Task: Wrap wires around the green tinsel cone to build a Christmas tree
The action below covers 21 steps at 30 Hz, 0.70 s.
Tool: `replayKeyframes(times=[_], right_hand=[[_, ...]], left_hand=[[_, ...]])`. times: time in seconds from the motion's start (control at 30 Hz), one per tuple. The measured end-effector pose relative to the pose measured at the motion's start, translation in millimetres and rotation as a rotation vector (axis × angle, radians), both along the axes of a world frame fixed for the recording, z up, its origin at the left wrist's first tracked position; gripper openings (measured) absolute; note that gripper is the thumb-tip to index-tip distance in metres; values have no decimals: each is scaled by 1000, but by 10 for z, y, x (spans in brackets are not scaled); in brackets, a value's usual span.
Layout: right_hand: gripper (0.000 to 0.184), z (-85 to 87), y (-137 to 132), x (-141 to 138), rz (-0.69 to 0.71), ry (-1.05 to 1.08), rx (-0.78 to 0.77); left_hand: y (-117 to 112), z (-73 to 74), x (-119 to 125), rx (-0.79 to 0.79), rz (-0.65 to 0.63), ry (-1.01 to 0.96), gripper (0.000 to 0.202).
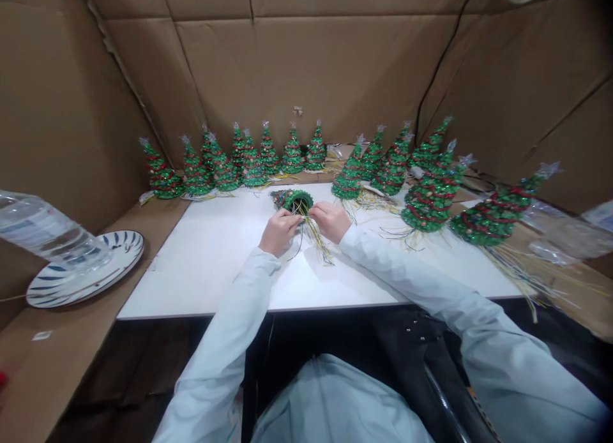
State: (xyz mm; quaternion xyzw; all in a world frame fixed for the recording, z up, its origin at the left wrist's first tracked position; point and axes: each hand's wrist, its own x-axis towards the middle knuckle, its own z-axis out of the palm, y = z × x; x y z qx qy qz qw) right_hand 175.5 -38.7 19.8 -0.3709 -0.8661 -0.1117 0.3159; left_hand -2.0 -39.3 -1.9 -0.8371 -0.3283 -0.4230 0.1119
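A small green tinsel Christmas tree (291,196) lies on its side on the white board (201,258), its hollow round base turned toward me. Thin yellow, white and dark wires (317,240) come out of that base and trail over the board. At the base's left edge, my left hand (280,232) is closed, fingertips pinching some of the wires. My right hand (330,221) pinches wires just right of the opening, its fingers close to those of the left. The exact strands between the fingertips are too small to make out.
Several upright decorated trees (253,162) line the board's back edge. More trees with trailing wires (426,200) stand or lean at the right. On the left, a clear plastic bottle (52,232) tilts over a patterned plate (129,245). Cardboard walls (306,60) enclose the place.
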Motion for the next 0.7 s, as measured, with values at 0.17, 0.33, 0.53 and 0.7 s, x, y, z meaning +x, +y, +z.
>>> replayKeyframes(times=[0.17,0.33,0.53,0.7], right_hand=[[12,42,21,-72,-99,202,-345],[7,122,62,-96,-153,480,-822],[12,146,29,-103,-101,885,-1212],[12,139,29,-86,-146,1020,-1410]], left_hand=[[-32,21,-3,103,19,98,20],[-17,18,-9,215,42,227,20],[23,-14,-2,257,44,322,25],[0,1,-22,291,2,370,27]])
